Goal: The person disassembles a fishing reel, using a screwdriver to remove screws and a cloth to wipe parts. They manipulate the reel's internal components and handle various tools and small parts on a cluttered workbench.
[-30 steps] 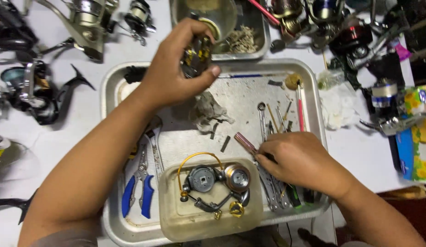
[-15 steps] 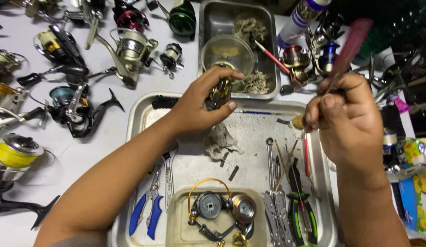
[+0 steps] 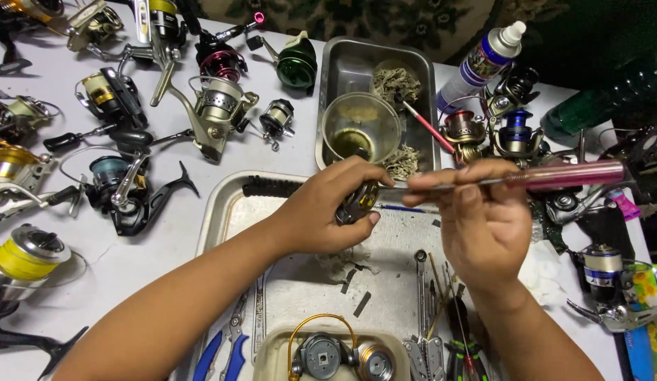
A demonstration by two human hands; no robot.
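My left hand (image 3: 328,212) grips a small dark and gold reel part (image 3: 359,203) above a metal tray (image 3: 226,204). My right hand (image 3: 484,222) holds a screwdriver (image 3: 554,176) with a maroon handle, lying level, its thin shaft pointing left into the reel part. The two hands are close together over the tray's far half.
Several fishing reels (image 3: 215,106) lie on the white table at left and far right. A smaller steel tray (image 3: 342,70) holds a clear cup (image 3: 360,127). A spray bottle (image 3: 484,60) stands behind. Pliers (image 3: 226,349), a multitool (image 3: 423,346) and a tub with reel parts (image 3: 335,356) sit near me.
My right hand picked the screwdriver out of the tray, raised it, then turned it level and brought its tip to the reel part. My left hand lowered the part slightly.
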